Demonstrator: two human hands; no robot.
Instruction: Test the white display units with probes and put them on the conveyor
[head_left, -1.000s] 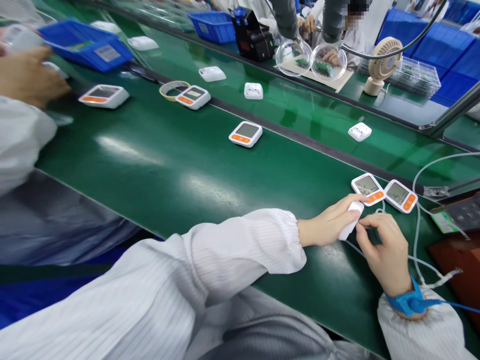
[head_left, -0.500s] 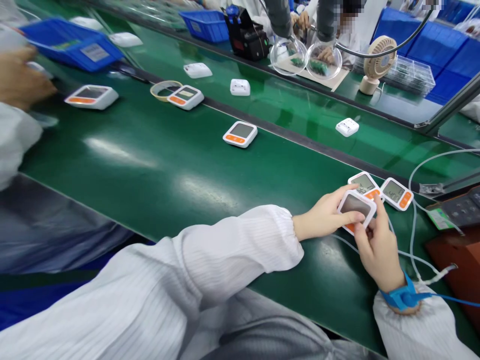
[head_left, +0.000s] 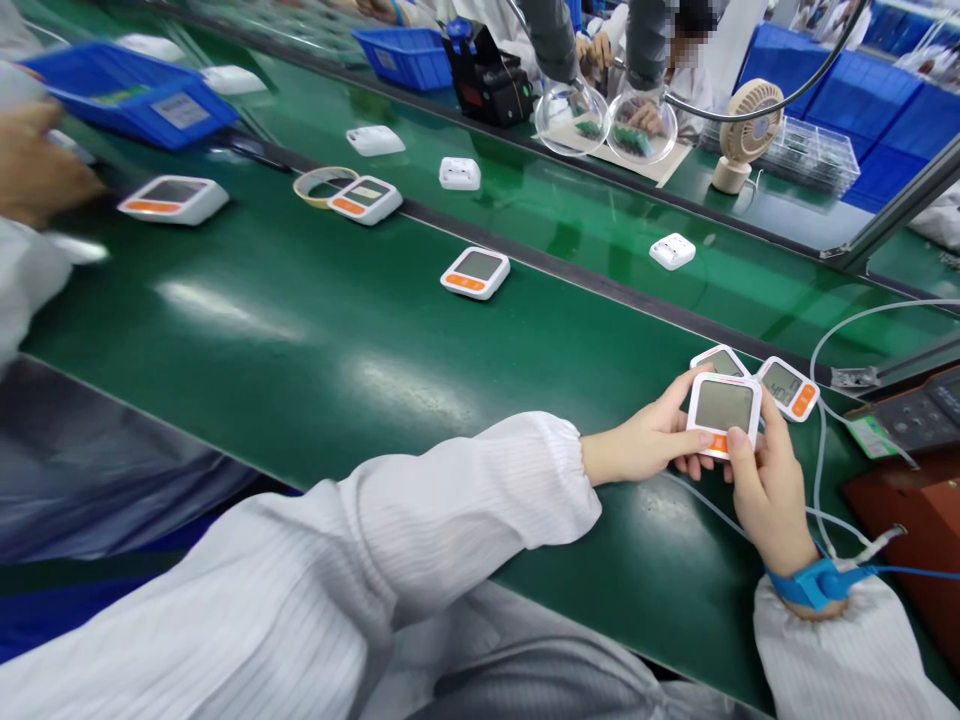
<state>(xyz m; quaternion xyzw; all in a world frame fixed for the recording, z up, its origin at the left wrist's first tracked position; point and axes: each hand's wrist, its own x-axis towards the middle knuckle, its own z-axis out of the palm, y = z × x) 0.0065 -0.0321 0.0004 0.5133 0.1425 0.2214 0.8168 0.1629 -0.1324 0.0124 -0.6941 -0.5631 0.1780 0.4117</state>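
A white display unit [head_left: 723,411] with a grey screen and an orange button strip is held up facing me, just above the green belt [head_left: 315,330]. My left hand [head_left: 651,440] grips its left edge, thumb on the lower corner. My right hand [head_left: 765,485] grips its lower right side, thumb on the orange strip; a blue wrist strap [head_left: 811,582] is on that wrist. Right behind it two more units lie on the belt, one partly hidden [head_left: 718,359], one showing digits [head_left: 785,387].
More units lie along the belt [head_left: 474,272] [head_left: 365,199] [head_left: 172,199], with a tape ring [head_left: 324,184]. White tubing [head_left: 825,470] runs at right beside a red box [head_left: 919,540]. Another person's hand [head_left: 37,165] and blue bin [head_left: 131,92] are at left. Workers sit across, beside a small fan [head_left: 744,130].
The unit was edge-on in my hands; it has been turned so its screen faces me and lifted slightly. My right thumb moved onto its orange strip.
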